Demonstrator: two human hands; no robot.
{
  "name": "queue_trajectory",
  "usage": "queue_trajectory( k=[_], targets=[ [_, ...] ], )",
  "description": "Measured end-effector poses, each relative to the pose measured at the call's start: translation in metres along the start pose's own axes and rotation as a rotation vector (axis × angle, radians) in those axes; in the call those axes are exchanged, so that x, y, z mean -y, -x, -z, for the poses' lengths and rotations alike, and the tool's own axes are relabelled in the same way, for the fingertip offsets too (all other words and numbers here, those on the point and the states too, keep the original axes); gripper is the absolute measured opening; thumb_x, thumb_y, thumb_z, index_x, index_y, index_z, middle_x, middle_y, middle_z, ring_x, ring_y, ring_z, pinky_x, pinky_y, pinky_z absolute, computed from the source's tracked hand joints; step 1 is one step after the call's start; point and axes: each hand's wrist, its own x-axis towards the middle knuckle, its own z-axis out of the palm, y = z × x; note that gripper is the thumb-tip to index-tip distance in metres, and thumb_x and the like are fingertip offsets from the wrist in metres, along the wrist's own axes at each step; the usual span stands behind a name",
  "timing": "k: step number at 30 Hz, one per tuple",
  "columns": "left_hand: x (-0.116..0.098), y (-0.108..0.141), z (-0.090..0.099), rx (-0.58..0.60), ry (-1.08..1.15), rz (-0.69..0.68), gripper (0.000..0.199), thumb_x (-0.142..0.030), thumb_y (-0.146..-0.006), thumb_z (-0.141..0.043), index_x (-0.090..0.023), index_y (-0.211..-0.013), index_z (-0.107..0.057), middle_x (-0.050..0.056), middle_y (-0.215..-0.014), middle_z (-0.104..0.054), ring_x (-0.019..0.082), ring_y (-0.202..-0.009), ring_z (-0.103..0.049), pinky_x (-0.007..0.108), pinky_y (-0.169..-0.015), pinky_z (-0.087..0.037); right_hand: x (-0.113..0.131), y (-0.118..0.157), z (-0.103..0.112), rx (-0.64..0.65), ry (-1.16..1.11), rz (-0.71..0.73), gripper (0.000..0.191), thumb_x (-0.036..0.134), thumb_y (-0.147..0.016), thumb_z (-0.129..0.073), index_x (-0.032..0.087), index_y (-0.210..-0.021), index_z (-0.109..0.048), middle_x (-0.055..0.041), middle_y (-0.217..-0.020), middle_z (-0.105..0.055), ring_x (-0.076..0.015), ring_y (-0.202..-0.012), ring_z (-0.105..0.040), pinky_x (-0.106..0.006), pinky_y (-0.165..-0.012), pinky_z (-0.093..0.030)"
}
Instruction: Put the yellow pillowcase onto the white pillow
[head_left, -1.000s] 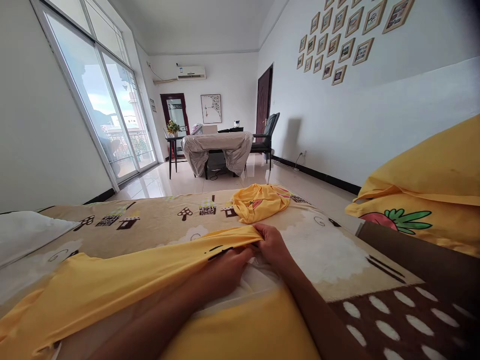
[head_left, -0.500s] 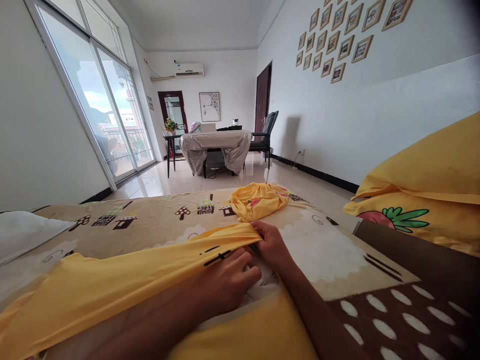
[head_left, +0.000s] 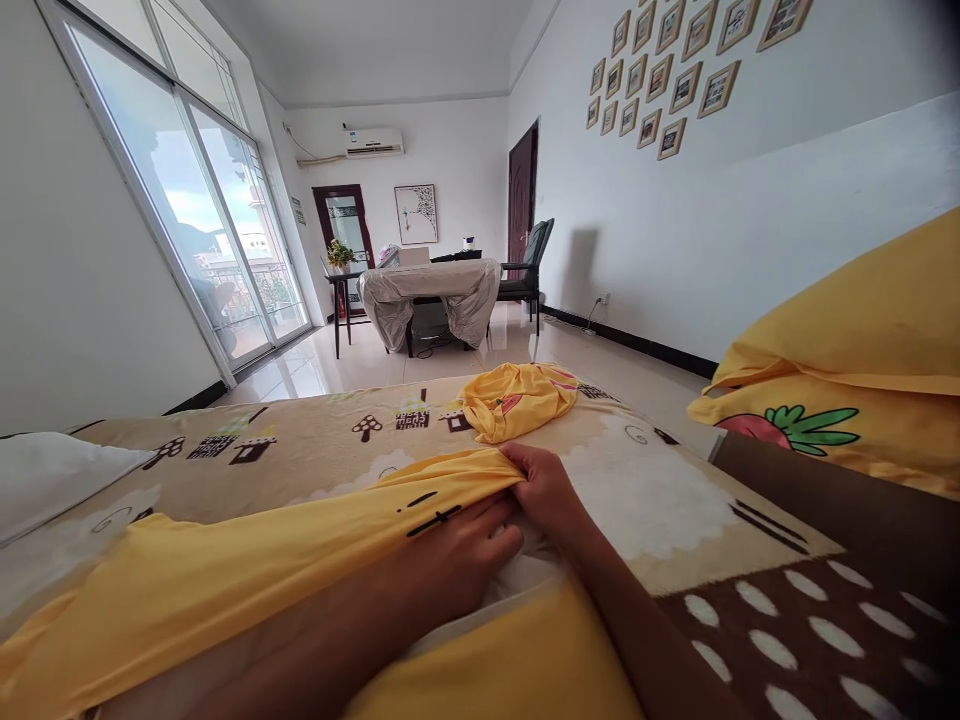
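A yellow pillowcase (head_left: pixel 247 555) is stretched across the front of the bed, over my left forearm. At its far right corner my right hand (head_left: pixel 546 488) pinches the edge of the cloth between thumb and fingers. My left hand (head_left: pixel 469 560) lies inside the case's opening, closed, with its fingertips hidden under the yellow fabric. Beneath that hand shows a white pillow (head_left: pixel 517 580), which its curled fingers seem to grip. More yellow cloth (head_left: pixel 517 660) covers the near side, below my left wrist. A crumpled yellow cloth with a carrot print (head_left: pixel 517 400) lies just beyond my hands.
The patterned blanket (head_left: pixel 300 440) covers the bed. Yellow pillows (head_left: pixel 847 320) are stacked at the right, and a white item (head_left: pixel 64 475) lies at the left. Across the floor stand a covered table (head_left: pixel 427 280) and a black chair (head_left: pixel 532 265). A glass sliding door (head_left: pixel 187 190) is at the left.
My left hand has pushed slightly farther under the yellow cloth, and less white shows around its fingers. My right hand keeps its pinch on the corner. The view has shifted slightly.
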Motion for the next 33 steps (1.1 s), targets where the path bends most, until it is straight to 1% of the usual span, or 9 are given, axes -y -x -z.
queue_trajectory(
  k=[4,8,12,16,21,23,26,29,33],
  targets=[
    [0.000,0.001,-0.001,0.009,0.006,0.009,0.018,-0.007,-0.085,-0.043,-0.014,-0.095,-0.057,0.014,-0.120,-0.057,0.023,-0.125,-0.045,0.036,-0.109,-0.037,0.005,0.002,0.000,-0.036,0.070,-0.012,0.031,0.010,-0.054,-0.041,0.018,-0.073,-0.064,0.0000,-0.069,-0.066,-0.0161,-0.069,-0.056,-0.021,-0.063,-0.042],
    [-0.002,0.000,0.000,0.048,0.018,0.048,0.017,-0.008,-0.085,-0.046,-0.015,-0.097,-0.057,0.012,-0.119,-0.057,0.023,-0.126,-0.045,0.035,-0.109,-0.036,0.006,0.002,-0.002,-0.065,0.074,-0.020,0.033,0.010,-0.055,-0.041,0.018,-0.076,-0.064,-0.0007,-0.069,-0.065,-0.0164,-0.069,-0.055,-0.022,-0.064,-0.042],
    [-0.003,-0.001,0.000,0.058,0.039,0.078,0.017,-0.008,-0.084,-0.049,-0.014,-0.098,-0.057,0.012,-0.121,-0.056,0.023,-0.124,-0.047,0.035,-0.108,-0.038,0.003,0.001,-0.003,-0.049,0.062,-0.023,0.033,0.010,-0.056,-0.041,0.017,-0.079,-0.064,-0.0007,-0.067,-0.064,-0.0165,-0.068,-0.055,-0.022,-0.063,-0.042],
    [-0.003,0.000,-0.002,0.043,0.062,0.101,0.017,-0.007,-0.085,-0.046,-0.015,-0.096,-0.057,0.013,-0.125,-0.055,0.022,-0.126,-0.045,0.035,-0.110,-0.036,0.003,0.001,-0.001,-0.030,0.091,-0.016,0.035,0.009,-0.056,-0.041,0.017,-0.081,-0.064,-0.0008,-0.070,-0.064,-0.0169,-0.071,-0.055,-0.022,-0.065,-0.042],
    [-0.002,0.001,-0.001,0.070,0.102,0.161,0.032,-0.004,-0.082,-0.044,-0.016,-0.111,-0.054,0.012,-0.137,-0.046,0.023,-0.132,-0.038,0.039,-0.112,-0.033,0.012,0.005,0.000,-0.082,0.315,0.022,0.036,0.006,-0.057,-0.041,0.016,-0.084,-0.063,-0.0066,-0.086,-0.062,-0.0192,-0.084,-0.056,-0.026,-0.076,-0.041],
    [-0.002,0.000,0.001,0.081,0.148,0.176,0.041,-0.004,-0.082,-0.042,-0.017,-0.121,-0.050,0.012,-0.140,-0.044,0.023,-0.134,-0.037,0.040,-0.113,-0.032,0.017,0.008,-0.001,-0.094,0.444,-0.003,0.040,0.004,-0.059,-0.041,0.015,-0.091,-0.062,-0.0089,-0.092,-0.061,-0.0206,-0.087,-0.056,-0.027,-0.078,-0.040],
    [-0.002,-0.001,0.005,0.105,0.245,0.177,0.052,-0.005,-0.084,-0.040,-0.017,-0.134,-0.041,0.011,-0.145,-0.039,0.022,-0.137,-0.033,0.041,-0.115,-0.029,0.024,0.013,-0.005,-0.102,0.592,-0.070,0.041,0.002,-0.064,-0.039,0.015,-0.098,-0.059,-0.0111,-0.095,-0.061,-0.0218,-0.088,-0.056,-0.028,-0.076,-0.039],
    [-0.003,-0.002,0.007,0.113,0.283,0.201,0.059,-0.005,-0.082,-0.041,-0.019,-0.139,-0.036,0.010,-0.149,-0.034,0.024,-0.139,-0.028,0.044,-0.116,-0.025,0.027,0.015,-0.007,-0.094,0.615,-0.098,0.038,0.001,-0.066,-0.039,0.014,-0.097,-0.056,-0.0112,-0.094,-0.063,-0.0213,-0.086,-0.057,-0.026,-0.073,-0.037],
    [-0.003,-0.001,0.007,0.129,0.297,0.245,0.056,-0.006,-0.083,-0.040,-0.020,-0.138,-0.039,0.010,-0.148,-0.036,0.026,-0.137,-0.031,0.045,-0.117,-0.023,0.025,0.014,-0.008,-0.109,0.623,-0.152,0.040,0.003,-0.066,-0.043,0.015,-0.101,-0.056,-0.0086,-0.082,-0.065,-0.0208,-0.076,-0.059,-0.025,-0.066,-0.035]
  ],
)
